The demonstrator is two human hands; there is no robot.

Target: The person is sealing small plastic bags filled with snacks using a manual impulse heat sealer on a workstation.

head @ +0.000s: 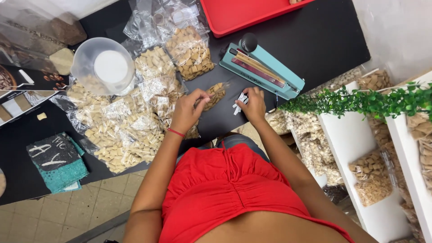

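My left hand (188,109) pinches the near end of a small clear bag of beige snack pieces (215,93) that lies on the black table (315,40). My right hand (252,104) holds a small white label or strip (240,102) just right of that bag. A teal impulse heat sealer (263,69) with a black knob stands right behind my right hand. A red thread bracelet circles my left wrist.
Several filled clear bags (130,126) pile up at the left, beside a clear plastic measuring jug (104,66). A red tray (243,15) sits at the back. Teal and black cloths (58,162) lie near left. White shelves (355,148) with more bags and a green plant (369,101) stand right.
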